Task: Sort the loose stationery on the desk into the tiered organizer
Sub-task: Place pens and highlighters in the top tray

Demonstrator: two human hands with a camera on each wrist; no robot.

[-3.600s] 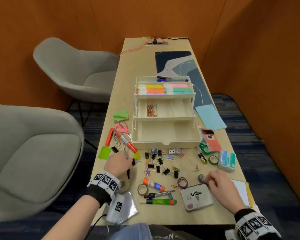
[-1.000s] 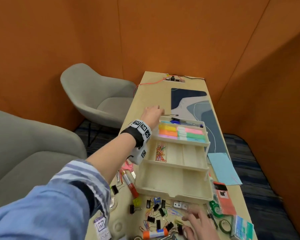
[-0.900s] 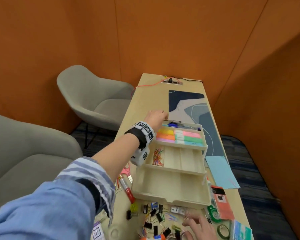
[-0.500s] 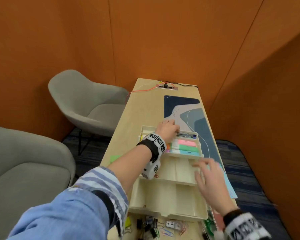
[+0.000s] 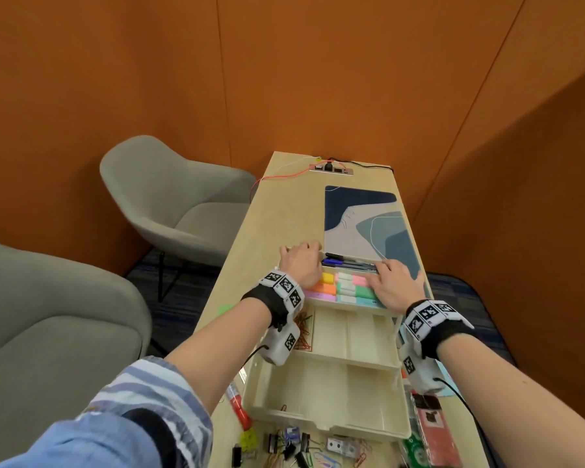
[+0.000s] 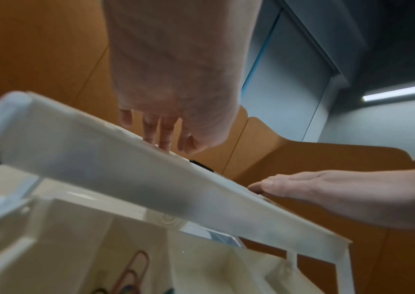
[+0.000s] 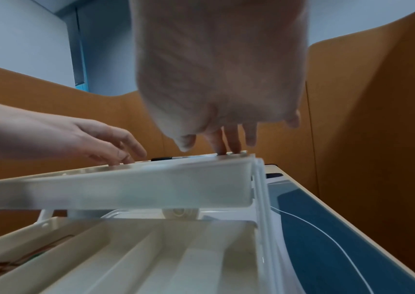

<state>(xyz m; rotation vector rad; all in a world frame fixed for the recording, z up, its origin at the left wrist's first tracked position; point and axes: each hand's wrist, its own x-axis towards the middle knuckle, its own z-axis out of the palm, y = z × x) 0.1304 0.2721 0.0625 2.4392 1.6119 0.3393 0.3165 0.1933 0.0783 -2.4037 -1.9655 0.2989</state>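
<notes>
The cream tiered organizer (image 5: 321,393) stands open in steps on the desk. Its top tier (image 6: 125,169) (image 7: 125,191) holds coloured highlighters (image 5: 347,288) and pens (image 5: 348,261). My left hand (image 5: 301,261) rests at the top tier's back left corner, its straight fingers (image 6: 162,137) touching the rim. My right hand (image 5: 390,285) lies over the tier's right side, fingers (image 7: 226,143) straight on the far rim. Neither hand holds anything. Paper clips (image 5: 303,332) lie in the middle tier's left slot. Binder clips (image 5: 284,444) are loose in front of the organizer.
A red marker (image 5: 238,405) lies left of the bottom tier; a red packet (image 5: 431,430) and green tape (image 5: 414,450) lie to its right. A blue desk mat (image 5: 362,217) sits behind the organizer, a power socket (image 5: 331,168) at the far edge. Grey chairs (image 5: 169,197) stand left.
My right hand has come up from the desk's front edge and now lies on the top tier's right side. My left hand has stayed at the tier's back left.
</notes>
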